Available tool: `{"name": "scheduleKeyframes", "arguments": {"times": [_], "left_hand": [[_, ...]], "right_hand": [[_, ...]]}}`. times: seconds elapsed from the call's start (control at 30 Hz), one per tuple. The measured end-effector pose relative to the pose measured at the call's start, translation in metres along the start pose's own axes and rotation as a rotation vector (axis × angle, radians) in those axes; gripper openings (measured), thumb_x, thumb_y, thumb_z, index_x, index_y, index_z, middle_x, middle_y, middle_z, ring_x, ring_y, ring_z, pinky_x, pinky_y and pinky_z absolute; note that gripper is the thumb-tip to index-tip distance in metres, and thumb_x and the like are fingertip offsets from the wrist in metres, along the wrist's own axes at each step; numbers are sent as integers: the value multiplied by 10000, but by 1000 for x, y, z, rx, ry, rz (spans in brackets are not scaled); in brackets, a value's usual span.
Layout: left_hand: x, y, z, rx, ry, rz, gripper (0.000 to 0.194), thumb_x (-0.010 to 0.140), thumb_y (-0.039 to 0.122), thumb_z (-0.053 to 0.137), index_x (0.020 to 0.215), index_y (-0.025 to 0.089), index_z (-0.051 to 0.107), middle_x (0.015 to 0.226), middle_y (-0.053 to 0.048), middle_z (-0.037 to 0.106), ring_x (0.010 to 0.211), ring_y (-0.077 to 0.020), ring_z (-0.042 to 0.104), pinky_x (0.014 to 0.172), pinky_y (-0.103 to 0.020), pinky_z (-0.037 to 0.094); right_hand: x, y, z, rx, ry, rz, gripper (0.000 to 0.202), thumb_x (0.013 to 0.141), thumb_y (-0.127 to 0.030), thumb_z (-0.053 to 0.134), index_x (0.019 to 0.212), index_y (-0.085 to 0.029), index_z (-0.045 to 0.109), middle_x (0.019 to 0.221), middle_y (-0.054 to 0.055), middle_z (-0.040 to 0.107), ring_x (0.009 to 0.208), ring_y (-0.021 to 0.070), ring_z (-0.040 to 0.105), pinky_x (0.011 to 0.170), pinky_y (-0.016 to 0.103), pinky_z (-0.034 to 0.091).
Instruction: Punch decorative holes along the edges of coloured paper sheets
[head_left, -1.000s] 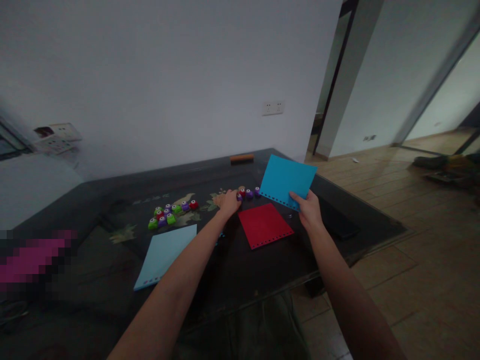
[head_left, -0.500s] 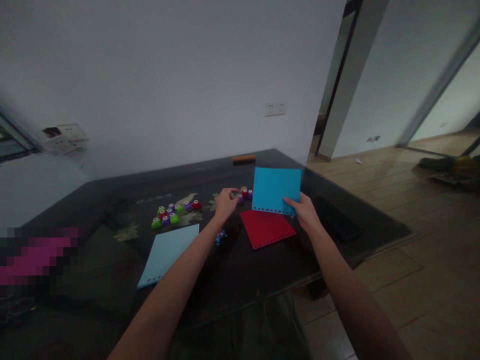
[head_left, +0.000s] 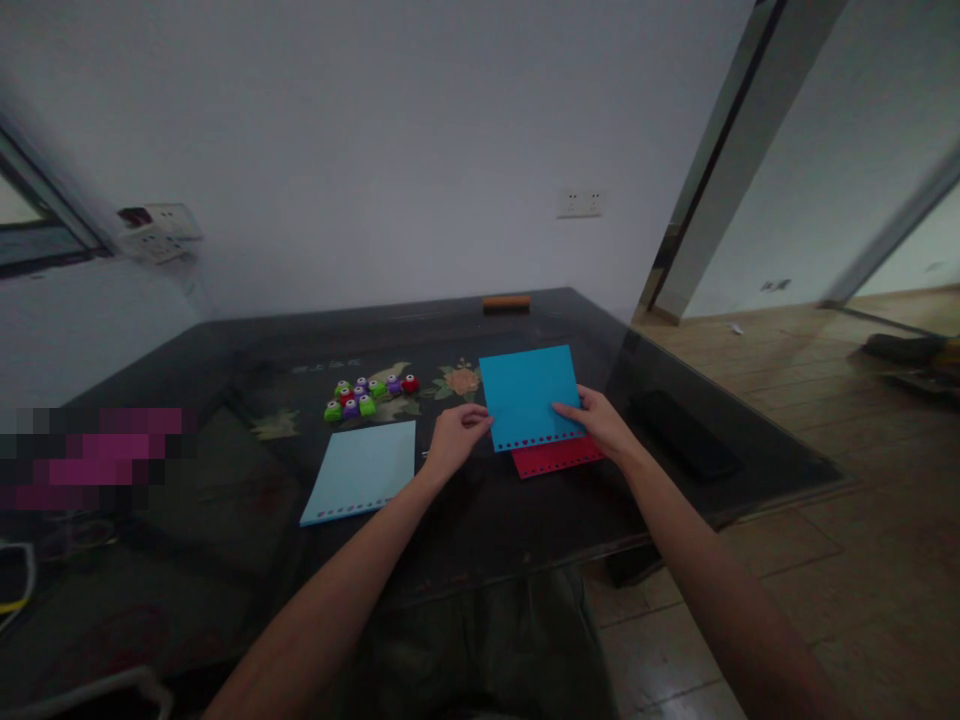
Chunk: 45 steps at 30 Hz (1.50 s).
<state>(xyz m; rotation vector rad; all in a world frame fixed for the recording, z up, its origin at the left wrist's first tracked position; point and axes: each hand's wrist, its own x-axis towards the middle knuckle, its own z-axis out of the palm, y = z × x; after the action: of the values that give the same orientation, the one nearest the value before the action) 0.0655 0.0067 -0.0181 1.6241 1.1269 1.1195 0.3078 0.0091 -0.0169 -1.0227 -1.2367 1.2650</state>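
Note:
A bright blue sheet of paper (head_left: 529,395) with a row of punched holes along its lower edge is held up, tilted, above the table. My right hand (head_left: 600,420) grips its right side, thumb on the front. At its lower left edge, the fingers of my left hand (head_left: 456,440) are closed on the paper. Beneath it a red sheet with punched holes (head_left: 559,458) lies partly covered. To the left of my left hand rests a pale blue stack of hole-punched paper (head_left: 367,465). Several green, purple and red one-eyed toy figures (head_left: 367,395) are grouped behind that stack.
The dark table (head_left: 480,540) has a floral pattern and stands against the wall. An orange-brown bar (head_left: 506,303) lies at its back edge. A long black object (head_left: 686,435) is on the right. A pixelated pink patch (head_left: 112,450) covers the left.
My left hand has moved from the small toys to the blue sheet's left edge. The blue sheet has come left and lower, covering more of the red one. The camera view has shifted.

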Motion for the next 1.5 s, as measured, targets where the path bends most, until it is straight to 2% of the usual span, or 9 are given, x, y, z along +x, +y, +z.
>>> {"name": "scheduleKeyframes", "arguments": {"times": [0.13,0.27,0.47,0.6,0.67,0.87,1.07,1.3,1.5], "left_hand": [[-2,3,2,32,-6,-10,160,710,275,619,812,151,607,660,-38,669,647,-188,642,649,-309,493],[-8,7,8,42,-57,-9,188,718,244,615,879,154,582,654,-26,668,630,-179,644,639,-294,492],[-10,6,12,32,-84,-1,279,763,243,567,1024,168,503,643,7,631,599,-149,622,627,-284,488],[-10,8,10,178,108,161,268,787,205,519,1052,179,482,794,-18,593,734,-142,587,688,-288,476],[-11,10,10,271,147,260,248,782,158,503,1029,184,502,903,-42,565,828,-153,563,731,-299,471],[-21,9,18,492,-11,450,247,770,71,469,967,199,544,1065,-60,508,1054,-187,476,934,-362,391],[-25,7,24,551,-22,407,215,804,59,393,919,182,528,992,-62,519,983,-178,504,897,-335,416],[-22,0,23,605,-56,350,215,805,97,427,967,186,536,1025,-63,533,991,-179,522,903,-327,424],[-23,-7,24,683,-121,304,281,836,201,439,1100,179,531,1222,-86,494,1128,-191,479,980,-340,379]], "right_hand": [[4,-1,-9,-5,151,-45,345,579,-353,730,862,-183,630,754,20,680,601,145,608,584,286,499],[8,0,-18,-98,271,-53,346,533,-338,747,806,-166,623,622,-19,622,502,103,533,480,222,405],[8,-1,-21,-175,307,-6,400,515,-342,748,833,-140,614,708,28,640,570,123,549,526,242,407],[7,-3,-24,-185,297,62,384,528,-315,742,845,-145,606,701,24,638,538,117,537,511,242,409],[7,-2,-29,-186,287,84,361,534,-284,737,841,-148,605,690,22,639,530,117,537,508,242,415],[10,7,-42,-266,306,169,309,592,-198,688,887,-144,610,712,35,658,554,130,565,537,256,455],[11,10,-40,-362,307,204,253,615,-133,658,865,-123,619,645,31,640,530,128,560,497,232,442],[11,12,-40,-397,314,203,247,618,-117,654,864,-119,624,604,18,627,512,128,550,500,236,432],[11,12,-37,-434,303,220,242,628,-100,644,869,-118,630,610,15,625,502,117,539,491,222,421]]}}
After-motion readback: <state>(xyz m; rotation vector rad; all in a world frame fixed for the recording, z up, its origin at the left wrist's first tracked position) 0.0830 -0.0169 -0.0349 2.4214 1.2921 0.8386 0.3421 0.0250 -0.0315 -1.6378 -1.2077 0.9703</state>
